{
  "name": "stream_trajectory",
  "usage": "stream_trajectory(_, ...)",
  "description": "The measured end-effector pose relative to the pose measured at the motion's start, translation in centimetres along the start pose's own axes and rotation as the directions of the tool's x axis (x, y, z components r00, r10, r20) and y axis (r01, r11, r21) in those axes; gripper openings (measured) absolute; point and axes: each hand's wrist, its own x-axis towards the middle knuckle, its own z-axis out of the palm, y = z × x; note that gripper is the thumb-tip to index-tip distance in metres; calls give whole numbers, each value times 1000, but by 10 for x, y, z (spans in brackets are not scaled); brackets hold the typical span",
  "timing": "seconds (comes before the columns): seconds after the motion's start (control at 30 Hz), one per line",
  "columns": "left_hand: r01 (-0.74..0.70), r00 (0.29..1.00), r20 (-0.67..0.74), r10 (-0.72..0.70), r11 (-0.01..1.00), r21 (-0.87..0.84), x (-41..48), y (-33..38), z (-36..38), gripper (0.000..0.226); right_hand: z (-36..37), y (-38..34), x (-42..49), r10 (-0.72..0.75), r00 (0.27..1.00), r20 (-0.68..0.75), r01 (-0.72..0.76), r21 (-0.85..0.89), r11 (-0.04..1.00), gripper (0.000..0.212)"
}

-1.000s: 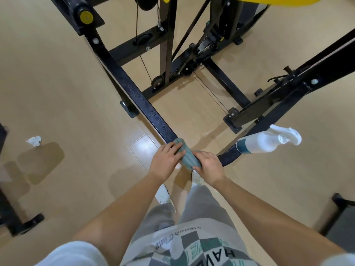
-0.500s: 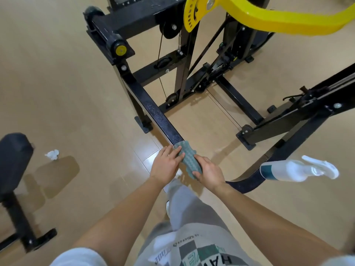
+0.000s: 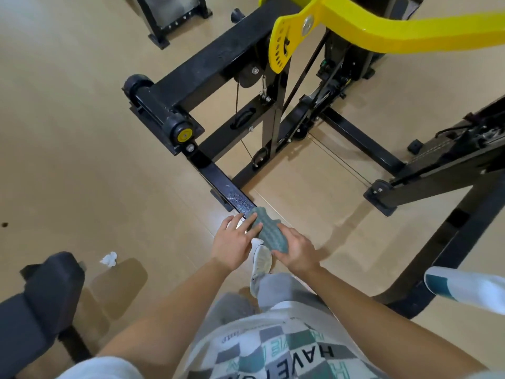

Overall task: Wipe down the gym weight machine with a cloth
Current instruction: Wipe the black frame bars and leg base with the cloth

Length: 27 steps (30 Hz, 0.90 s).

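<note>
The weight machine, a black steel frame with a yellow arm across its top, is seen standing on a pale tiled floor. One sloping black bar of it is seen running down from a roller with a yellow end cap towards the person. A grey-green ribbed cloth is laid over the lower end of this bar, and a speckled patch is visible on the bar just above the cloth. The near end of the cloth is gripped by the right hand, whose fingers are curled over it. The left hand is laid against the left side of the bar with its fingers nearly straight; the upper part of the cloth is touched by its fingertips, and nothing is enclosed by it. A pale shoe is seen on the floor directly below the two hands. A white and teal spray bottle is seen at the right edge, beside a dark strut of the machine; what it is held by cannot be told. A crumpled white tissue is seen on the floor to the left, near a black padded bench.
</note>
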Motion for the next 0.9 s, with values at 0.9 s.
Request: stream_trajectory(0.9,279,382,770,-511,-730,-624,78,-109,-18,15,2,-125,142,54,995,89,-65,129,989,60)
